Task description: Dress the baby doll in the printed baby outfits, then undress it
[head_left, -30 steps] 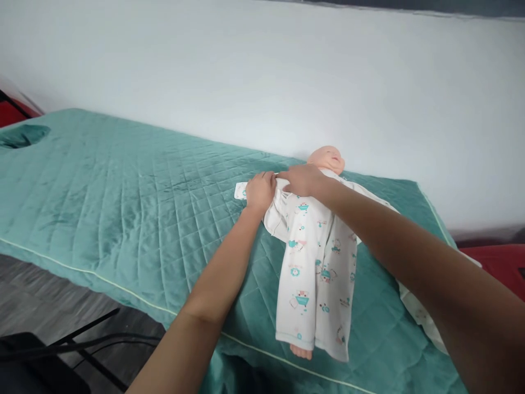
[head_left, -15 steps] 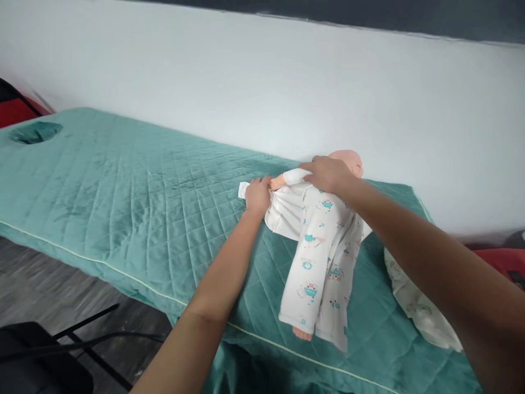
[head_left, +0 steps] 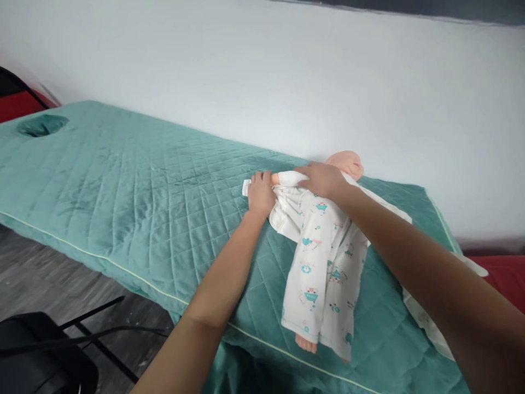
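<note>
Left hand clamps the doll's arm, right hand's fingers grip its white sleeve (probably keeping things straight).

Mid-frame, I've got L hand gripping a sleeve, w/ R hand touching the doll at its white-clad arm; can't tell how firmly. Doll's on the green bed, head nr wall, printed clothes toward btm ctr, foot poking out. Hole upper L, cloth lower R.
</note>
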A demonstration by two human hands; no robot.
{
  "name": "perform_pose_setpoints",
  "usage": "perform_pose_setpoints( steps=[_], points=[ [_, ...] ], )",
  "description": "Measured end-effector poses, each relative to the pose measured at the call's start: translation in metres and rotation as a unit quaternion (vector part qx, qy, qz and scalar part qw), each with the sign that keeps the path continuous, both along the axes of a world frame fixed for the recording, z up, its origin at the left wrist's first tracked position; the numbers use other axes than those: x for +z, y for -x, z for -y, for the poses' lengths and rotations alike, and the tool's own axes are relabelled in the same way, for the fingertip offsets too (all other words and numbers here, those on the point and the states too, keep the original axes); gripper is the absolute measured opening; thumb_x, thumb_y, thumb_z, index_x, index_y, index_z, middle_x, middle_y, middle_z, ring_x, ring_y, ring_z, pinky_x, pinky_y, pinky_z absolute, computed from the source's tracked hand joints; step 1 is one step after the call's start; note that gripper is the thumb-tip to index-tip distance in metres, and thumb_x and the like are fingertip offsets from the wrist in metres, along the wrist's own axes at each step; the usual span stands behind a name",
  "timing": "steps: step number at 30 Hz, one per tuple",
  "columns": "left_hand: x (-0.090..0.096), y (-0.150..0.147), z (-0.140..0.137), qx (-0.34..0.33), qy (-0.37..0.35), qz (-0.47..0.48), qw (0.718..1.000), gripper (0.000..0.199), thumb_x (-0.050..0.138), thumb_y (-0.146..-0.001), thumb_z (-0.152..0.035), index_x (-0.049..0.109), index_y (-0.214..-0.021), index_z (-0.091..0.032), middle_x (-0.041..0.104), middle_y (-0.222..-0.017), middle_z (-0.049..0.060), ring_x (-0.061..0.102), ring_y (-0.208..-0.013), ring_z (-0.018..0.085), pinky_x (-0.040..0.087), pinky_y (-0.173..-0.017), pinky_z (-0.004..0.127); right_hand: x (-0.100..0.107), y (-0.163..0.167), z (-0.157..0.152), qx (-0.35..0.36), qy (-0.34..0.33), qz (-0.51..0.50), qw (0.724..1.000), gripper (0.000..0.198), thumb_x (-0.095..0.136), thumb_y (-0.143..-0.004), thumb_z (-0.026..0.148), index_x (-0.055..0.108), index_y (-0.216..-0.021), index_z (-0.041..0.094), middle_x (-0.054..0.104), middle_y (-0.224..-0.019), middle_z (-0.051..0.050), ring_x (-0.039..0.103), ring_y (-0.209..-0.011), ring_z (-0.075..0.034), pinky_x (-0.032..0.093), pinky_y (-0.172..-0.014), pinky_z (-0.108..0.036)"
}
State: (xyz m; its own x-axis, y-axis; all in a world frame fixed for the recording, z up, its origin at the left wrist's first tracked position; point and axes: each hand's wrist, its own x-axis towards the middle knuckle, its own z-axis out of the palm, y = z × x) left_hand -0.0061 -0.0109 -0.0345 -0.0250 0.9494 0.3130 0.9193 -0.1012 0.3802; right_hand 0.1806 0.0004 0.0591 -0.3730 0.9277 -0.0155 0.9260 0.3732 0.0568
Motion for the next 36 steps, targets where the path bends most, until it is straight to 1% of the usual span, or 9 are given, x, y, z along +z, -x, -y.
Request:
perform_pose_setpoints(
  steps=[4, 7, 10, 14, 18, 20, 25, 32, 36],
  points=[
    [0.002, -0.003, -0.001, -0.009, -0.002, -0.041, 0.999, 0.043, 0.038, -0.096, -0.015, 0.053, -0.134, -0.023, 0.058, -0.137, 0.014, 0.049, -0.127, 0.031, 0.042, -0.102, 0.048, -0.007, 0.011, -0.004, 0.009, 0.011, 0.021, 1.0, 0.044, 0.052, -0.096, 0.038, 0.06, -0.138, 0.028, 0.066, -0.122, -0.014, 0.065, -0.104, -0.032, 0.047, -0.081, -0.039],
    [0.004, -0.004, -0.001, -0.051, -0.023, -0.067, 0.996, 0.048, 0.035, -0.097, -0.014, 0.049, -0.142, -0.024, 0.057, -0.141, 0.013, 0.048, -0.131, 0.029, 0.031, -0.114, 0.052, -0.007, 0.016, -0.005, 0.013, 0.008, 0.023, 1.0, 0.044, 0.054, -0.094, 0.035, 0.06, -0.137, 0.025, 0.067, -0.121, -0.014, 0.065, -0.106, -0.033, 0.048, -0.084, -0.041],
    [0.004, -0.002, -0.001, -0.087, -0.035, -0.077, 0.993, 0.052, 0.039, -0.096, -0.016, 0.045, -0.147, -0.025, 0.058, -0.142, 0.011, 0.05, -0.13, 0.028, 0.022, -0.12, 0.052, -0.005, 0.008, 0.002, 0.003, 0.008, -0.034, 0.999, 0.047, 0.052, -0.095, 0.035, 0.057, -0.14, 0.022, 0.065, -0.133, -0.015, 0.06, -0.119, -0.034, 0.048, -0.094, -0.045],
    [0.003, -0.001, -0.001, -0.083, -0.023, -0.067, 0.994, 0.052, 0.041, -0.095, -0.017, 0.048, -0.146, -0.024, 0.06, -0.138, 0.012, 0.054, -0.126, 0.028, 0.03, -0.115, 0.047, -0.01, -0.034, 0.027, -0.048, -0.044, -0.201, 0.977, 0.045, 0.045, -0.098, 0.034, 0.058, -0.139, 0.02, 0.061, -0.143, -0.01, 0.053, -0.133, -0.03, 0.041, -0.111, -0.047],
    [0.005, -0.002, 0.0, -0.059, -0.016, -0.071, 0.996, 0.05, 0.037, -0.096, -0.016, 0.05, -0.142, -0.026, 0.061, -0.138, 0.011, 0.054, -0.127, 0.027, 0.033, -0.112, 0.045, -0.039, -0.094, 0.06, -0.174, -0.164, -0.311, 0.92, 0.043, 0.041, -0.098, 0.035, 0.063, -0.131, 0.021, 0.065, -0.137, -0.011, 0.057, -0.129, -0.027, 0.042, -0.111, -0.046],
    [0.005, -0.001, 0.0, -0.048, -0.016, -0.073, 0.996, 0.049, 0.038, -0.095, -0.017, 0.051, -0.141, -0.027, 0.061, -0.138, 0.01, 0.053, -0.128, 0.028, 0.032, -0.113, 0.046, -0.059, -0.116, 0.073, -0.227, -0.212, -0.302, 0.901, 0.045, 0.043, -0.096, 0.035, 0.062, -0.132, 0.017, 0.065, -0.134, -0.015, 0.057, -0.127, -0.029, 0.042, -0.11, -0.047],
    [0.003, 0.004, -0.002, -0.029, -0.02, -0.067, 0.997, 0.049, 0.039, -0.094, -0.017, 0.053, -0.141, -0.027, 0.061, -0.138, 0.011, 0.053, -0.128, 0.03, 0.032, -0.113, 0.049, -0.093, -0.13, 0.087, -0.24, -0.234, -0.276, 0.901, 0.045, 0.046, -0.093, 0.035, 0.06, -0.131, 0.017, 0.063, -0.138, -0.016, 0.054, -0.129, -0.031, 0.036, -0.112, -0.054],
    [-0.001, 0.001, -0.001, -0.025, -0.02, -0.08, 0.996, 0.048, 0.039, -0.094, -0.019, 0.052, -0.14, -0.025, 0.061, -0.137, 0.011, 0.053, -0.127, 0.03, 0.037, -0.108, 0.047, -0.086, -0.128, 0.084, -0.281, -0.201, -0.216, 0.913, 0.049, 0.042, -0.089, 0.022, 0.059, -0.135, 0.022, 0.064, -0.138, -0.012, 0.055, -0.128, -0.03, 0.023, -0.118, -0.062],
    [-0.001, -0.001, -0.001, -0.017, -0.02, -0.083, 0.996, 0.046, 0.038, -0.095, -0.021, 0.053, -0.138, -0.024, 0.062, -0.135, 0.012, 0.054, -0.125, 0.032, 0.038, -0.107, 0.048, -0.084, -0.143, 0.082, -0.32, -0.217, -0.214, 0.897, 0.054, 0.04, -0.083, 0.015, 0.064, -0.131, 0.019, 0.069, -0.129, -0.012, 0.061, -0.12, -0.03, 0.029, -0.116, -0.057]
  ],
)
